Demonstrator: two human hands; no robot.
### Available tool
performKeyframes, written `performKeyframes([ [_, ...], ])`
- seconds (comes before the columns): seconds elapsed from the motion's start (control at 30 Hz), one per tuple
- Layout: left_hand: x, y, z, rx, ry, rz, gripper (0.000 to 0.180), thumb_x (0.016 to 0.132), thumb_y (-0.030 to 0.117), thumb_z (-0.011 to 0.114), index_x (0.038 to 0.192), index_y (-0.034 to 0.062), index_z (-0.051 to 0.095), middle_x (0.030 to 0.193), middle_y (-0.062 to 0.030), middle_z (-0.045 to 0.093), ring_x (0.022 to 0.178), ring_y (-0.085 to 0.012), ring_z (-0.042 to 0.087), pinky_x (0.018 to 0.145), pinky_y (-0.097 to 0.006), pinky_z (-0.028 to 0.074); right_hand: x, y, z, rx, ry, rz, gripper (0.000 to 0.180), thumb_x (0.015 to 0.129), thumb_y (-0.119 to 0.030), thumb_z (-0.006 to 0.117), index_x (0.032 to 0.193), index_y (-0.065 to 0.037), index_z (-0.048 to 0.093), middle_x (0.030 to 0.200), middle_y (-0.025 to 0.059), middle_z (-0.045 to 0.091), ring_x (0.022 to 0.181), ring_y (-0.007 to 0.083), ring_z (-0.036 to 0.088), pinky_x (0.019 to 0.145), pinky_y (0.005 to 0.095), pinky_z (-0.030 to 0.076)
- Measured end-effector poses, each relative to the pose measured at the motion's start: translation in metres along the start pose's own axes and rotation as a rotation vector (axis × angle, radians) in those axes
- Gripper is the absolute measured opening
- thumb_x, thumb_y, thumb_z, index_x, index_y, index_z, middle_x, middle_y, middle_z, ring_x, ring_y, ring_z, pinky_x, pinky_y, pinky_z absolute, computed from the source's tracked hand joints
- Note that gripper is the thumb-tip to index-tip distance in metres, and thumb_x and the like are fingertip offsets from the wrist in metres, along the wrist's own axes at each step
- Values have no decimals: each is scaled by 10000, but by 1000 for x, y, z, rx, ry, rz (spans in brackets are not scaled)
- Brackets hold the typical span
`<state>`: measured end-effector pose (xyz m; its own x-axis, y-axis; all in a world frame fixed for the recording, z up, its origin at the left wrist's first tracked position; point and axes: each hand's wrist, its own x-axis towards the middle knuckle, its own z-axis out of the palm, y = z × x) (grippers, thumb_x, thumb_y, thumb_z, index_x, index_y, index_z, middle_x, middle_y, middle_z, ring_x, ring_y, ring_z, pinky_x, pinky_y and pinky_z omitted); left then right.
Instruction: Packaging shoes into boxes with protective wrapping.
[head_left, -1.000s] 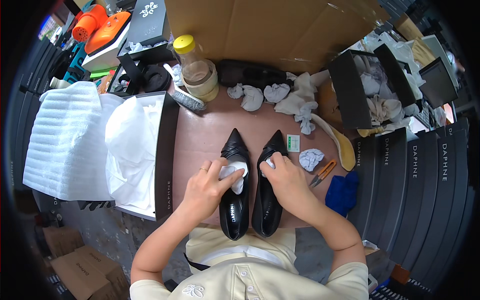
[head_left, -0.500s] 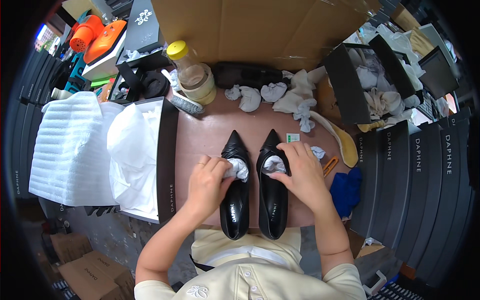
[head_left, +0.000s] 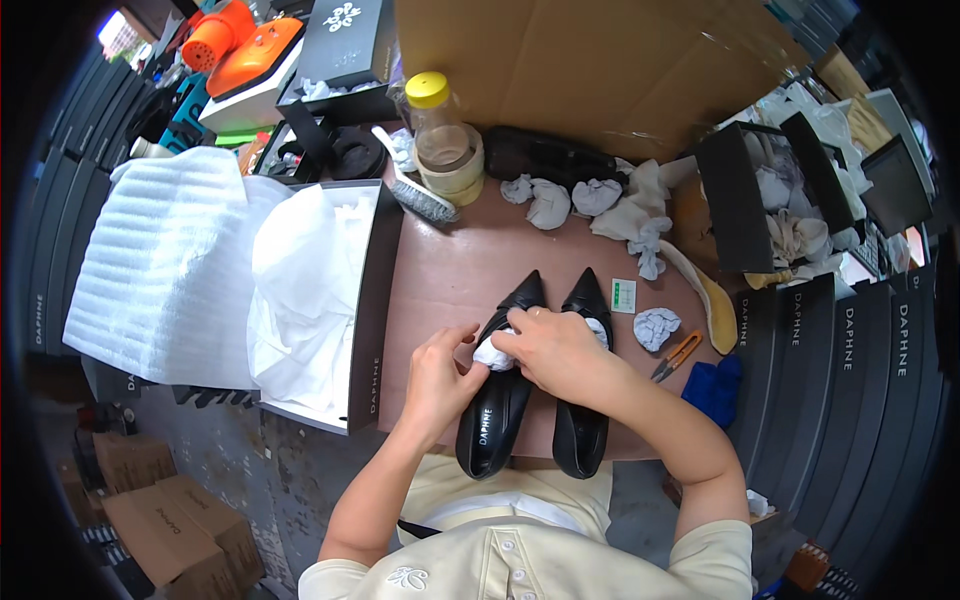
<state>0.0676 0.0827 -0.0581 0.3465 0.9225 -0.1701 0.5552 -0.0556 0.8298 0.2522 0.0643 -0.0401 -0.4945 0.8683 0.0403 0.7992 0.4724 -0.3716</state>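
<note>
Two black pointed pumps stand side by side at the table's near edge, toes away from me. A wad of crumpled white paper (head_left: 493,355) sits in the opening of the left pump (head_left: 486,437). My left hand (head_left: 440,375) grips that wad from the left, thumb and fingers curled round it. Reaching across from the right, my right hand (head_left: 560,350) pinches the same wad with thumb and fingers. Its back and wrist cover part of the right pump (head_left: 580,437), where more white paper (head_left: 597,330) shows inside.
Left stands an open shoe box (head_left: 372,320) with white tissue and foam sheet. Orange thread snips (head_left: 680,355), a paper ball (head_left: 656,329), a small card (head_left: 623,296) and blue cloth (head_left: 712,390) lie right. Behind are a brush (head_left: 428,203), a yellow-capped bottle (head_left: 428,100) and paper wads (head_left: 548,205).
My right hand has left the right pump's paper and crossed to the wad in the left pump. The left pump now tilts slightly. The whole view has shifted.
</note>
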Motion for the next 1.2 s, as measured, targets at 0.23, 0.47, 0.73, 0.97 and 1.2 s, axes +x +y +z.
performKeyframes([
  [0.23,2,-25,-7,-131,-96,-97,343,698,36,629,1031,-46,649,900,-160,672,600,-153,614,590,-259,503,4,-12,-3,-37,48,-125,232,688,-93,619,916,-111,585,912,81,530,843,237,590,626,322,507],
  [0.47,-4,-19,2,-186,43,-71,336,732,38,648,1060,-38,639,917,-100,668,566,-55,548,540,-208,468,11,-9,6,-119,-30,-40,219,673,-117,625,881,-63,584,895,72,527,824,212,580,620,303,502],
  [0.73,-52,-6,21,-873,-238,-366,752,828,80,616,1428,-38,178,1258,-160,492,1079,-161,511,919,-303,423,12,-1,9,-18,107,200,420,648,-119,725,981,-61,475,945,98,470,882,254,549,662,355,503],
  [0.97,-50,7,42,-1187,-104,-390,667,906,172,475,1427,-72,139,1313,-153,442,1135,-176,472,973,-263,368,14,9,-21,292,50,228,463,647,-132,759,1041,-60,526,1046,132,513,975,335,554,805,383,458],
  [1.2,-92,8,11,-270,105,206,606,854,233,604,1355,-11,366,1317,-208,433,1209,-332,443,1039,-385,309,91,-54,-57,64,296,-95,516,661,-186,757,1099,-55,517,1155,134,487,1100,331,478,883,395,432],
])
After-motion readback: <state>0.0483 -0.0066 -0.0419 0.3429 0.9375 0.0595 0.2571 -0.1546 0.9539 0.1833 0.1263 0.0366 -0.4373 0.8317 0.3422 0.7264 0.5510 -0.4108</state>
